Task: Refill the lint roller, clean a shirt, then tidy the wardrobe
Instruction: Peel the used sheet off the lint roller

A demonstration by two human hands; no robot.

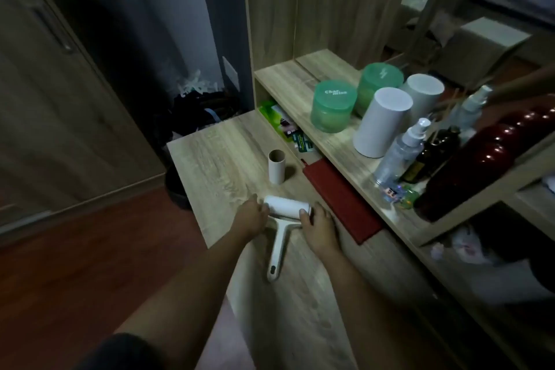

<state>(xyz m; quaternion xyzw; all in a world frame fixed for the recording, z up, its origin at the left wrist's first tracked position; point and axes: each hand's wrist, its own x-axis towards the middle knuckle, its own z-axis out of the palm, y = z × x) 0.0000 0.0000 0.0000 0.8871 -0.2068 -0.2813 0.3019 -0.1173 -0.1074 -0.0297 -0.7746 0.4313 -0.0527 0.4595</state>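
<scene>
A white lint roller lies on the low wooden table, handle toward me. A fresh white roll sits on its head. My left hand grips the roll's left end. At the right end my right hand holds the roll with thumb and fingers curled round it. An empty cardboard core stands upright on the table a little beyond the roller.
A red flat case lies by the shelf edge. The shelf carries two green jars, white cylinders, spray bottles, a dark red bottle. Green packaging lies under the shelf. The open wardrobe holds clothes.
</scene>
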